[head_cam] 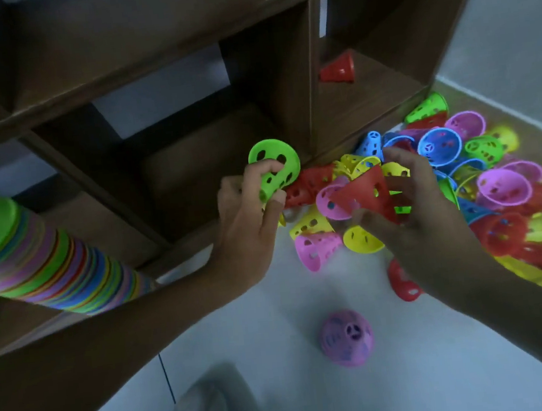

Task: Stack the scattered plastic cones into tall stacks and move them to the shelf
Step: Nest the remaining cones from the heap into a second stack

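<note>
A green perforated plastic cone (275, 166) sits in the left hand's (247, 214) curled grip; the right hand (410, 210) pinches a red perforated plastic cone (367, 195) above the scattered multicoloured pile (495, 188) on the floor (278, 355), beside the brown wooden shelf (181, 64).

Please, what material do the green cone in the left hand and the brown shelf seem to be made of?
The green cone looks like thin moulded plastic with a smooth, slightly glossy finish: the colour is bright and even, and neat holes are cut through its wall. The shelf looks like wood or wood-look board, matt brown with faint grain; which of the two cannot be told.
</note>
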Tool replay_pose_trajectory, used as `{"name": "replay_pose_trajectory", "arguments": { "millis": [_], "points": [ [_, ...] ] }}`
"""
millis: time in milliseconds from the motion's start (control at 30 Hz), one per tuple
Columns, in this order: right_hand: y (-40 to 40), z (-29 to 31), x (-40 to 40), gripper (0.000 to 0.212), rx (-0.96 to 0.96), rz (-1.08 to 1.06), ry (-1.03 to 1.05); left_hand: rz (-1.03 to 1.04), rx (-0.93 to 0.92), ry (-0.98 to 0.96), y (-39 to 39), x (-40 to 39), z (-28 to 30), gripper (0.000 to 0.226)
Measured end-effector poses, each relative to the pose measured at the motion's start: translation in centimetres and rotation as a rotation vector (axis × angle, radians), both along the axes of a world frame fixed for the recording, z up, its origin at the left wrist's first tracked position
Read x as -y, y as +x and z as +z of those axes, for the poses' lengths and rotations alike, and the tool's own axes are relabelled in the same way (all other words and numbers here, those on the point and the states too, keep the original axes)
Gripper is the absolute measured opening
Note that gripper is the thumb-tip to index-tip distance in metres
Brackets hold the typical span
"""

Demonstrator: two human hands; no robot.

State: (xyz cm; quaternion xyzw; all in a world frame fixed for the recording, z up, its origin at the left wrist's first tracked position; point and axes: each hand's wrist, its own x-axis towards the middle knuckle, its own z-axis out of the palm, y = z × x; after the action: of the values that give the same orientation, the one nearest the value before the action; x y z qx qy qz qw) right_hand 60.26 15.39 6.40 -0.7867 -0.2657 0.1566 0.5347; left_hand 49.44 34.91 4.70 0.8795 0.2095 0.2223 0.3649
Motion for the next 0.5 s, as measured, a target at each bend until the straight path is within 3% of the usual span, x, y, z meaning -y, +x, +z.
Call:
{"name": "replay_pose_trajectory", "arguments": {
  "millis": [267,500],
  "points": [
    [-3.9,-0.5,4.8,0.062,-0.051,-0.051,-0.039,-0.262,0.052,-0.309,-5.5,3.8,1.5,0.034],
    [-5.7,-1.8,6.5,0.06,-0.112,-0.139,-0.055,-0.354,-0.101,-0.282,-8.2,5.3,2.9,0.035]
  ]
}}
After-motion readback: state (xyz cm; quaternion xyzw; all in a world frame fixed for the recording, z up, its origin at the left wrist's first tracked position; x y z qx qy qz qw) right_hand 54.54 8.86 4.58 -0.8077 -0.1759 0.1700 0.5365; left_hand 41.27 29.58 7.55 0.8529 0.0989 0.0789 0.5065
